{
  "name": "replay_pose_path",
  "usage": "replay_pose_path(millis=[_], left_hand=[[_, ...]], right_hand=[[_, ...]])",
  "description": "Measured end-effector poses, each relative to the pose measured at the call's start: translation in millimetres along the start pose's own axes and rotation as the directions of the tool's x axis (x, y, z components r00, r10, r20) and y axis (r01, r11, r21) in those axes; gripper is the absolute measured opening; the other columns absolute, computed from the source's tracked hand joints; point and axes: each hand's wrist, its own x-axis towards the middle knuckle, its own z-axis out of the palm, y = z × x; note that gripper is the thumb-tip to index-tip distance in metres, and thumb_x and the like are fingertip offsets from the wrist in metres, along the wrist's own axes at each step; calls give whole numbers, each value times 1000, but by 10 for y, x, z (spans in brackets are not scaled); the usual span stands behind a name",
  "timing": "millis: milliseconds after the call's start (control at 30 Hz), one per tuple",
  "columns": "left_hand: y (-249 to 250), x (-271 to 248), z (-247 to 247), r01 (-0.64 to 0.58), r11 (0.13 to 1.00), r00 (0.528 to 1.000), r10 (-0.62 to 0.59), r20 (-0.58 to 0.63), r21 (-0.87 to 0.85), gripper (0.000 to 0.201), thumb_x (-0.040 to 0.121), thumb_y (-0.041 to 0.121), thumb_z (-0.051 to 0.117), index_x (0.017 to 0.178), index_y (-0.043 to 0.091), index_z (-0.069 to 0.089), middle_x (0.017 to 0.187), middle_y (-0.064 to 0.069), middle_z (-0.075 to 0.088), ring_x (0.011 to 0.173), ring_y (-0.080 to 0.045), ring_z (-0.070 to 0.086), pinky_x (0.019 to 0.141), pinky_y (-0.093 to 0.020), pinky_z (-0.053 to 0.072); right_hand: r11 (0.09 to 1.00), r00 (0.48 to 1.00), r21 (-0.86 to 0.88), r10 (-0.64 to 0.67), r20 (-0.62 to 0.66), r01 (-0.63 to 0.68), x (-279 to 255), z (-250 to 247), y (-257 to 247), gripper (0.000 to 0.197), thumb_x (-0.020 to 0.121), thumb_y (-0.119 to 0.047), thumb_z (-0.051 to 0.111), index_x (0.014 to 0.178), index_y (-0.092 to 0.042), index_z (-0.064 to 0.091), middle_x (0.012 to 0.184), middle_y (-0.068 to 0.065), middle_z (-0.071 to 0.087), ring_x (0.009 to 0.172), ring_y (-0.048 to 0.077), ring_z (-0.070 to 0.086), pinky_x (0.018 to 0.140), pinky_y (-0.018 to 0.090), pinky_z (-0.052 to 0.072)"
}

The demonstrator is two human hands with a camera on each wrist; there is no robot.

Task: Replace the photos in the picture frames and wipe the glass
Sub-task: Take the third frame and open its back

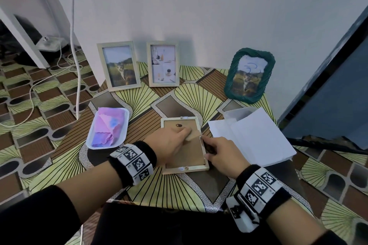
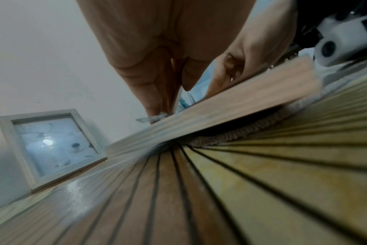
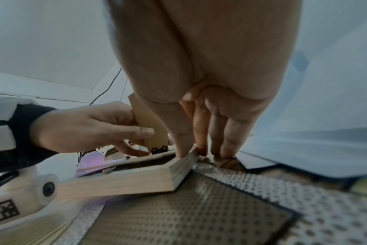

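Note:
A light wooden picture frame [image 1: 185, 169] lies face down in the middle of the table, its brown backing board [image 1: 191, 155] facing up. My left hand [image 1: 179, 137] rests over the backing and pinches the hinged brown stand [image 1: 194, 135], which the right wrist view shows raised, stand [image 3: 151, 129] between thumb and fingers. My right hand [image 1: 215, 149] is at the frame's right side. Its thumb [image 3: 178, 132] sits on top of the rim and its fingers press the outer edge of the frame [image 3: 125, 179]. The glass side is hidden underneath.
Two pale frames [image 1: 119, 65] [image 1: 163, 63] and a green woven frame [image 1: 249, 75] stand against the wall. At the left is a white tray [image 1: 90, 141] with a pink-purple cloth [image 1: 107, 129]. White sheets [image 1: 253, 137] lie at the right, beside a dark board [image 1: 328, 95].

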Motion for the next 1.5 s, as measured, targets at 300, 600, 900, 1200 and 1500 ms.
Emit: replay_pose_path(millis=[300,600,900,1200,1500], left_hand=[[-140,-35,41,-26,962,984,-22,-174,-271,36,97,12,47,133,15,52,124,-5,62,113,-24,57,96,-34,44],[-262,-93,126,-27,992,999,24,-28,-126,56,96,29,49,149,26,34,152,7,41,130,-18,47,106,-36,40],[-272,-55,92,-33,993,999,32,-11,-109,56,96,27,51,149,37,36,155,11,36,138,-12,41,115,-33,33],[-244,-126,167,-117,993,988,113,109,23,62,103,43,30,157,25,5,165,5,2,150,-8,3,121,-32,18],[-241,-59,156,-74,997,991,71,115,28,64,100,49,40,156,31,13,165,4,8,150,-11,12,119,-33,24]], right_hand=[[999,999,-31,-10,-47,8,-1,25,-36,57,88,-11,63,143,-25,50,130,0,63,119,19,57,97,22,42],[998,990,32,-41,-133,45,99,-80,-202,40,83,1,55,119,-13,66,107,2,70,100,19,63,93,30,49],[966,988,-225,-143,-59,127,306,-100,-244,33,82,4,54,101,-11,76,113,5,66,106,24,59,91,33,47],[943,988,-321,-125,-93,89,318,-68,-193,16,92,-16,62,95,-4,72,105,6,65,99,25,59,89,37,47],[967,972,-251,-91,-219,34,122,-95,-248,18,91,-11,58,95,-13,75,97,4,66,91,21,61,79,31,49]])
